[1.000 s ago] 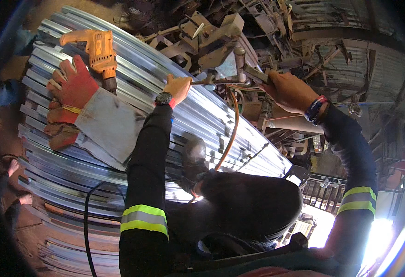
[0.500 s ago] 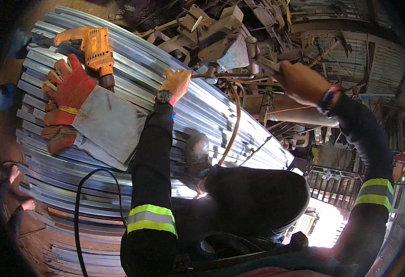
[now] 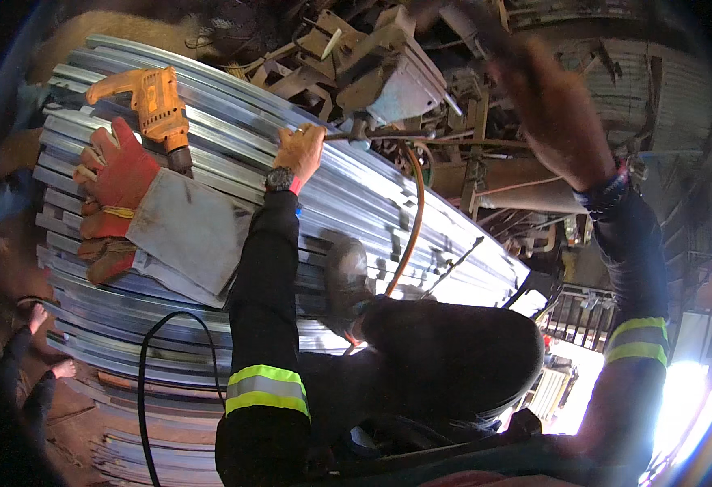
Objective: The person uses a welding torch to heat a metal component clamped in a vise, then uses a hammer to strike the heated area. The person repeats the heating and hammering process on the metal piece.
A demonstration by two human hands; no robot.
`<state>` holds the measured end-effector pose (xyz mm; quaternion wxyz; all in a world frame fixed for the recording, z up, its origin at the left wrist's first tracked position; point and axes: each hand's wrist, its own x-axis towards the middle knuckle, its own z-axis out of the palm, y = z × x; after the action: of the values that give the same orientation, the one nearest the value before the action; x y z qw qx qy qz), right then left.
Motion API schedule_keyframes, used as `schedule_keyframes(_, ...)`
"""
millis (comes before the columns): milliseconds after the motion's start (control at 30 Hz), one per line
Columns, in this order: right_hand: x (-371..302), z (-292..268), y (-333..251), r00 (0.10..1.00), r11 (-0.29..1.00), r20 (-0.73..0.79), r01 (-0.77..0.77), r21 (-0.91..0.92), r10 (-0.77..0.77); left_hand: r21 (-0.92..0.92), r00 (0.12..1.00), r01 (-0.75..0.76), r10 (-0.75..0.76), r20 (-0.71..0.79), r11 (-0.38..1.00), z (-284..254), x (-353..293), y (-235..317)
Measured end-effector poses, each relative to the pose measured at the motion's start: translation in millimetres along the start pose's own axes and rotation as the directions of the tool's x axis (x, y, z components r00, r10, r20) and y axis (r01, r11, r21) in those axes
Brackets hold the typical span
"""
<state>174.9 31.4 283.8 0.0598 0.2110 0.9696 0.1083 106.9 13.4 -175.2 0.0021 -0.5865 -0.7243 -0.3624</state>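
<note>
Over silver metal profiles (image 3: 340, 199) the left grip (image 3: 300, 152) clasps a bar (image 3: 396, 133); the right grip (image 3: 563, 118), a blurred hammer (image 3: 466, 26).

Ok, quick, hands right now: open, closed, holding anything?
Left hand: closed, holding one end of a metal bar.
Right hand: motion-blurred, closed on the handle of a hammer.

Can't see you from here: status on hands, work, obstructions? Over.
Left hand gripping slim dark metal rod. Right hand raised, gripping blurred grey-handled hammer. Orange pistol-shaped power drill left of both, not in way.
</note>
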Motion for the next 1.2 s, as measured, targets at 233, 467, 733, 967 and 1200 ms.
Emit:
schedule_keyframes(233, -88, 52, 47, 0.869, 0.956, 0.404, -0.291, -0.045, 0.284, -0.077, 0.998, 0.004, -0.01, -0.067, 0.997, 11, -4, 9)
schedule_keyframes(467, -215, 139, 18, 0.79, 0.505, 0.425, -0.611, 0.61, 0.442, -0.132, 0.994, 0.074, -0.084, -0.067, 0.988, -11, -7, 0)
schedule_keyframes(733, -232, 347, -40, 0.656, -0.284, 0.664, -0.601, 0.747, 0.359, -0.015, 0.955, 0.091, -0.083, 0.285, 0.996, -203, -137, -8)
schedule_keyframes(967, -196, 392, 10, 0.816, 0.534, 0.388, -0.575, 0.619, 0.428, 0.01, 0.799, 0.208, -0.176, 0.575, 0.978, -236, -218, 26)
schedule_keyframes(1200, -254, 393, -30, 0.599, 0.487, -0.046, -0.601, 0.633, 0.8, -0.011, 0.523, 0.107, -0.047, 0.851, 0.994, -152, -181, 82)
